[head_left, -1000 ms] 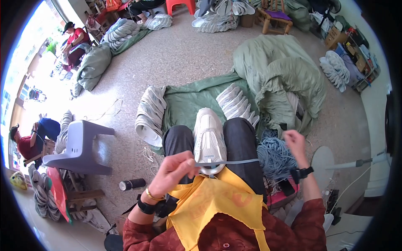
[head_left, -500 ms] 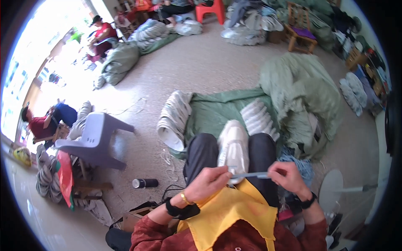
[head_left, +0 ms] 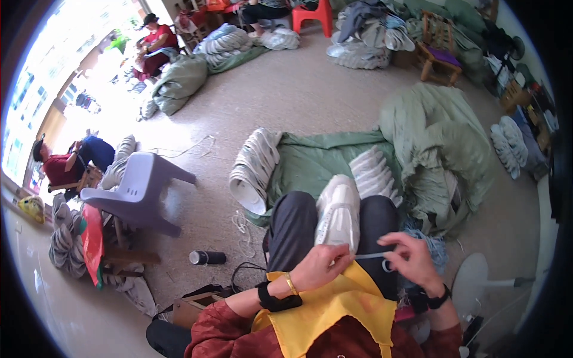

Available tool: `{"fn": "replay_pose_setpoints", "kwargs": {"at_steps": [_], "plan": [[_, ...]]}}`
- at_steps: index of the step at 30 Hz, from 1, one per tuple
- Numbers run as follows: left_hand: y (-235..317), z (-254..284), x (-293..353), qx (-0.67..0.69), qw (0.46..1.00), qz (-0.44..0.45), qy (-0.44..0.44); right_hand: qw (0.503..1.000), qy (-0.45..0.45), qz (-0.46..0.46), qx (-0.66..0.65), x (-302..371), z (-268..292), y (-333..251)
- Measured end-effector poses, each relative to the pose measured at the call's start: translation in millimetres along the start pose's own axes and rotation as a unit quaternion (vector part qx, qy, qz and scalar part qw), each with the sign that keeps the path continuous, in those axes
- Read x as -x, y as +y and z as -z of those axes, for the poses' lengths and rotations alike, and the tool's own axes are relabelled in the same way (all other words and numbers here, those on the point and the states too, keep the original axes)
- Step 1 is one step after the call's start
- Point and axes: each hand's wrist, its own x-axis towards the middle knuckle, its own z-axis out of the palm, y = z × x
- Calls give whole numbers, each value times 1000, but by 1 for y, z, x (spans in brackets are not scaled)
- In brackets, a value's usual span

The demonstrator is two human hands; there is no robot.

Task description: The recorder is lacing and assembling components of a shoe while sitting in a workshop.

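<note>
A white shoe (head_left: 339, 215), likely just an upper, rests between my knees with its toe pointing away. Above its near end, my left hand (head_left: 325, 265) is closed in a pinch on a thin pale shoelace (head_left: 371, 256). The lace stretches straight across to my right hand (head_left: 413, 261), over my right thigh. On that hand the index finger stands away from the thumb, while the lace runs in to the fingers; the exact hold is blurred. A yellow apron (head_left: 328, 304) covers my lap under both hands.
Stacked white shoes (head_left: 256, 170) and a second stack (head_left: 375, 173) lie on a green cloth (head_left: 319, 158) ahead. A large green sack (head_left: 441, 137) bulges at right. To the left stand a purple-grey chair (head_left: 140, 191) and a dark bottle (head_left: 207, 258). Other people (head_left: 62, 167) sit farther left.
My left hand has moved slightly right over the shoe. The fingers of my right hand have spread from their pinch. The view has shifted slightly.
</note>
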Motion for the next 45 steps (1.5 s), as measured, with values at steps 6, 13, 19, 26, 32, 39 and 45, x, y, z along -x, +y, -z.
{"fn": "replay_pose_setpoints", "kwargs": {"at_steps": [6,13,19,26,32,39,45], "plan": [[8,6,-3,21,999,28,-7,982,-122,3,-147,-25,-42,-3],[2,4,0,15,1000,12,10,983,-149,-36,-104,-37,-46,-4],[-2,10,-4,-31,999,-13,36,993,-101,16,-63,-48,-54,0],[-23,21,-20,-14,994,-5,111,999,7,42,15,-71,-57,12],[-58,26,-40,-112,978,-8,175,992,69,83,67,-94,-58,18],[-91,22,-69,-37,982,48,176,984,97,95,112,-116,-58,24],[-94,28,-79,5,986,88,144,985,97,100,99,-123,-56,24]]}}
